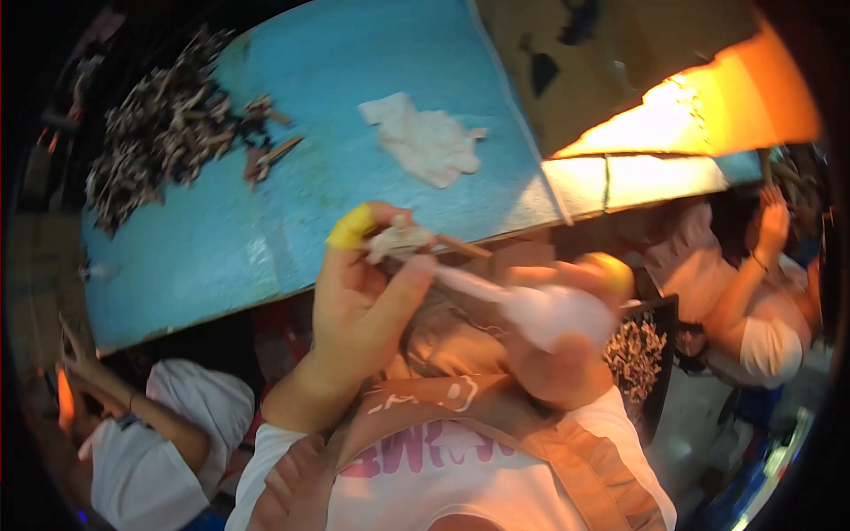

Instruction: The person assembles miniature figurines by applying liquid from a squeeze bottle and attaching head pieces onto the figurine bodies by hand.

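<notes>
The left hand has a small, pale, lumpy piece pinched in its grip, thumb on one side and fingers on the other. The piece is just over the near edge of the blue tabletop. A thin brown stick pokes out beside it. The right hand has its grip wrapped around what looks like a white bottle, just off the near edge of the tabletop. The bottle's thin tip comes close to the piece, but it is blurry, so I cannot tell if they touch.

This one piece looks partway done, because both hands are busy with it. A big pile of small dark and pale pieces is at the left end of the tabletop. More small tan pieces sit in a dark tray off the tabletop's near side, to the right. I cannot tell which of these are done and which are left. A crumpled white cloth lies in the middle of the tabletop.
</notes>
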### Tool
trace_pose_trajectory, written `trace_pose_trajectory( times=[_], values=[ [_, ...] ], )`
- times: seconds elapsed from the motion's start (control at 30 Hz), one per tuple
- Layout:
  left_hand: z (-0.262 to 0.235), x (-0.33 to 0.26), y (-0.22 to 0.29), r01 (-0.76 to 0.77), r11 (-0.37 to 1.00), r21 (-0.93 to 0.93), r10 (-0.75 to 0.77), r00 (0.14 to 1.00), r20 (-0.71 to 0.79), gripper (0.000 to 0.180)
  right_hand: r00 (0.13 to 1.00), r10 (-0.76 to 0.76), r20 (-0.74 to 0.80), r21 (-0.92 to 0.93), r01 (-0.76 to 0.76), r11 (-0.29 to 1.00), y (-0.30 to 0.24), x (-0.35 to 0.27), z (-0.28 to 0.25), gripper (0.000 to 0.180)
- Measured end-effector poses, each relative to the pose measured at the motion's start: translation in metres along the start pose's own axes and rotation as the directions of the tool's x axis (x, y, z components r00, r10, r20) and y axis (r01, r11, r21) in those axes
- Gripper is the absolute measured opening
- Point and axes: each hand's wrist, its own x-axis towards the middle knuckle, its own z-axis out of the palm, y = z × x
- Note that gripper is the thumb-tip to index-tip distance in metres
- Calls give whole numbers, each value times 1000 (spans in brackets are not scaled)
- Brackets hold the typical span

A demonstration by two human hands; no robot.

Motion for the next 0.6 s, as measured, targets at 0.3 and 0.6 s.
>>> trace_pose_trajectory(
  times=[0.3,0.6],
  values=[
    [1,5,8,-252,947,201,245,968,60,38,746,-596,297,-411,664,625,-7,1,-1,25],
    [-10,5,4,-348,882,317,325,937,126,40,796,-482,367,-501,606,618,-10,-7,5,22]
  ],
)
